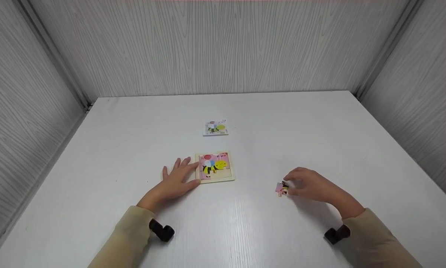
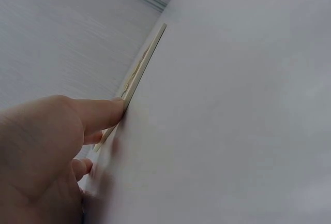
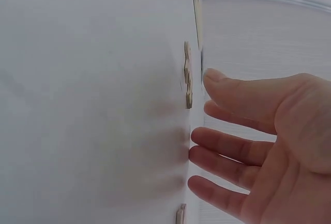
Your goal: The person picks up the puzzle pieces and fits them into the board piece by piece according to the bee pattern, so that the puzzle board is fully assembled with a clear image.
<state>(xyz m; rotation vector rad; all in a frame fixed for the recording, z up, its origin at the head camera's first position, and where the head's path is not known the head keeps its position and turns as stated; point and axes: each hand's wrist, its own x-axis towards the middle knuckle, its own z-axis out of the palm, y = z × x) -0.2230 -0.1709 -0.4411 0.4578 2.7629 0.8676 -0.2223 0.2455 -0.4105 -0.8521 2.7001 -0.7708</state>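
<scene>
A square wooden puzzle board (image 1: 216,181) lies mid-table, showing a yellow and black bee on pink, with bare wood at its lower right. At its left edge my left hand (image 1: 175,181) rests with fingers spread, the thumb and a finger touching the rim. The left wrist view shows the thumb (image 2: 106,113) against the board's side. To the right lie a few loose puzzle pieces (image 1: 280,188), pink, black and yellow. My right hand (image 1: 312,185) hovers beside them. Its fingers (image 3: 227,144) appear apart from the pieces (image 3: 188,79) in the right wrist view, holding nothing.
Behind the board lies a smaller square card (image 1: 216,127) with a similar bee picture. Another small piece (image 3: 180,214) shows at the bottom of the right wrist view. Grey wood-grain panels (image 1: 223,48) enclose the white table (image 1: 170,111) at the back and both sides.
</scene>
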